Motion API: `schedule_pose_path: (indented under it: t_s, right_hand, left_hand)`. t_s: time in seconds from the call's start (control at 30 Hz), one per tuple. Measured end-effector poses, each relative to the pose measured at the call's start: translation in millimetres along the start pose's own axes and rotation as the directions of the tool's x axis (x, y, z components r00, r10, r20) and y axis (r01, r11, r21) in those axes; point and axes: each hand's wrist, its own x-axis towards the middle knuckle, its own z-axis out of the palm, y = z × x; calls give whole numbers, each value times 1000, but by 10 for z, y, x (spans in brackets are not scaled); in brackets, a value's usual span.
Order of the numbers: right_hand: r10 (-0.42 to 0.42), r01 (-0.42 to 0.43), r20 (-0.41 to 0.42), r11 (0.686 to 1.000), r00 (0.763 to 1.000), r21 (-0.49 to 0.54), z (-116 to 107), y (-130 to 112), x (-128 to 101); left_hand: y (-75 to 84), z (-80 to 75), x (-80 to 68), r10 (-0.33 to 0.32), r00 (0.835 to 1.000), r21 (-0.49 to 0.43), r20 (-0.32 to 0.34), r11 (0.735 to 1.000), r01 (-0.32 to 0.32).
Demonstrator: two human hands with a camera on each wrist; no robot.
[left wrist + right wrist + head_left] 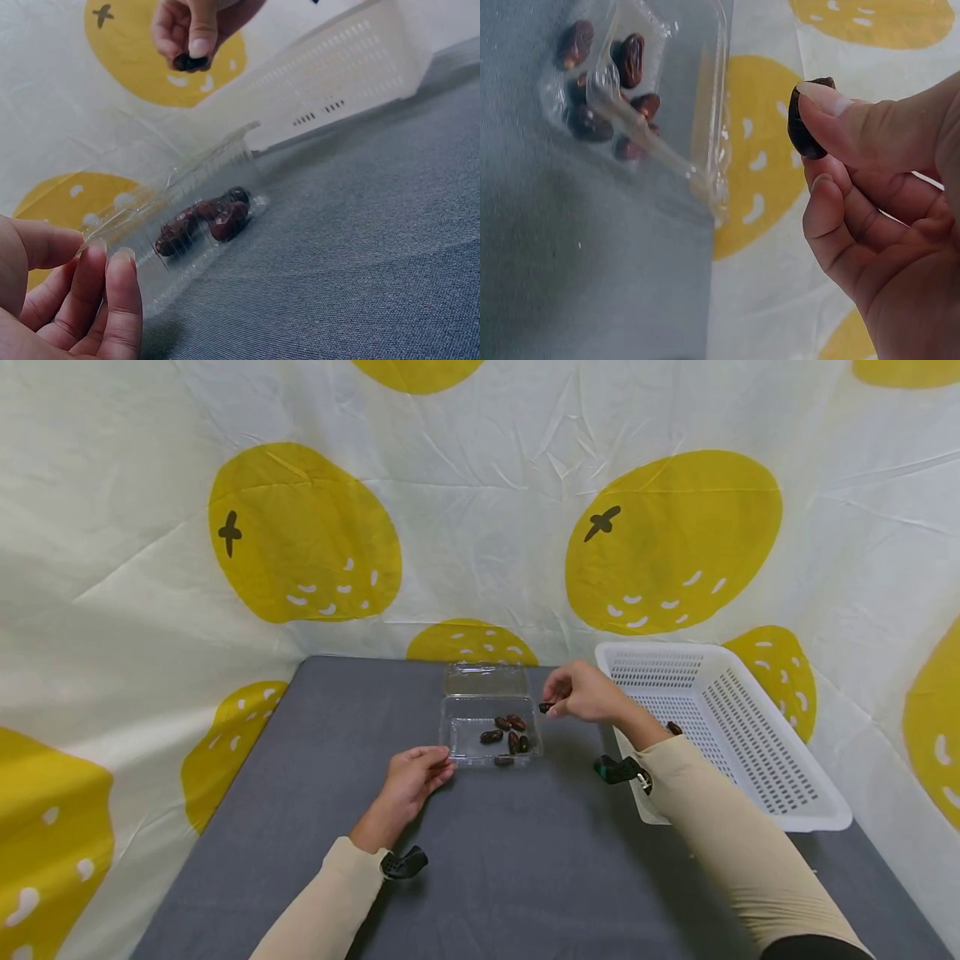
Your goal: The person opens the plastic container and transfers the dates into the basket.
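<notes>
A clear plastic clamshell box [465,756] stands on the table with its lid [486,680] raised at the back. Several dark brown dates [491,737] lie inside it, mostly toward its right half. My left hand [414,781] pinches the box's front left corner between thumb and fingers. In my right hand [585,692], thumb and fingertips pinch a single date [806,124], held above the table just right of the box. The right wrist view shows this date dark and wrinkled under the thumb.
A white perforated plastic basket [757,743] stands on the right of the table, partly behind my right forearm. One date [674,727] shows inside it near the sleeve. The grey table [480,877] ends at a white cloth [487,543] printed with yellow fruit.
</notes>
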Motion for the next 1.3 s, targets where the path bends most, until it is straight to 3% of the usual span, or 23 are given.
schedule_pose_path:
  t_s: [0.43, 0.73, 1.07, 1.3]
  right_hand:
    - [62, -62, -45, 998, 997, -6, -270, 205, -239]
    - [76, -80, -73, 995, 994, -55, -358, 375, -408]
    - [133, -136, -109, 990, 985, -24, -478, 526, -603]
    - [121, -129, -116, 990, 986, -60, -527, 640, -694]
  left_hand:
    - [43, 23, -16, -10, 1000, -7, -18, 1000, 10]
    - [-7, -4, 4, -5, 1000, 1, -7, 1000, 5]
    - [-13, -4, 28, 9, 1000, 23, -1, 1000, -9]
    - [-26, -15, 23, -7, 1000, 10, 2, 1000, 7]
